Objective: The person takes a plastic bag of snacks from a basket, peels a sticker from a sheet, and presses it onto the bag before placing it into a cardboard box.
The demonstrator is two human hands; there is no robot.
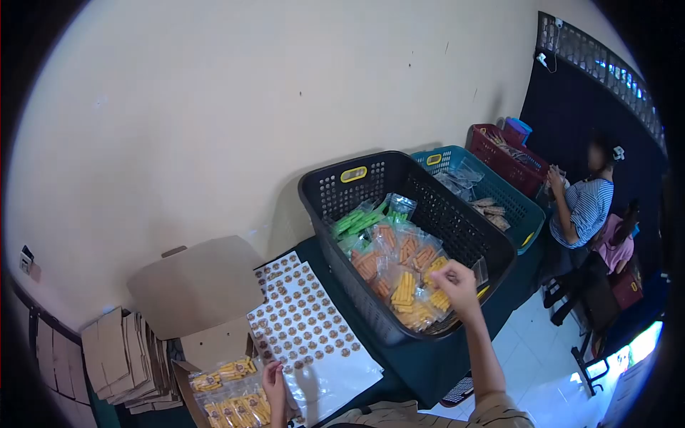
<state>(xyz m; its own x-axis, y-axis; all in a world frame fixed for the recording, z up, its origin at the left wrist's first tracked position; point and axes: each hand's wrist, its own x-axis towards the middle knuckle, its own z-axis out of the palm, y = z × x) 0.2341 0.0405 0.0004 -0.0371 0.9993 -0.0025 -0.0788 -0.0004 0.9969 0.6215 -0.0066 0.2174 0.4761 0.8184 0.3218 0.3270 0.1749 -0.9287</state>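
My right hand point(457, 287) reaches over the near side of a large black basket point(342, 285). Its fingers are pinched together at a clear bag of yellow snack sticks point(436, 269). Around it in the basket lie more bags of yellow sticks point(404, 291), bags of orange-brown sticks point(408, 250) and bags of green sticks point(359, 220). My left hand point(274, 383) is at the edge of a sheet of round stickers point(308, 314), fingers closed; whatever they hold is too small to make out. Beside it, an open cardboard box point(187, 378) holds labelled bags of yellow sticks point(239, 412).
Folded cardboard boxes point(125, 357) are stacked at the left. A teal basket point(524, 214) and a maroon basket point(492, 153) with bagged goods stand beyond the black one. At the right, a person in a striped top point(589, 207) handles a package; another person in pink point(617, 242) is near.
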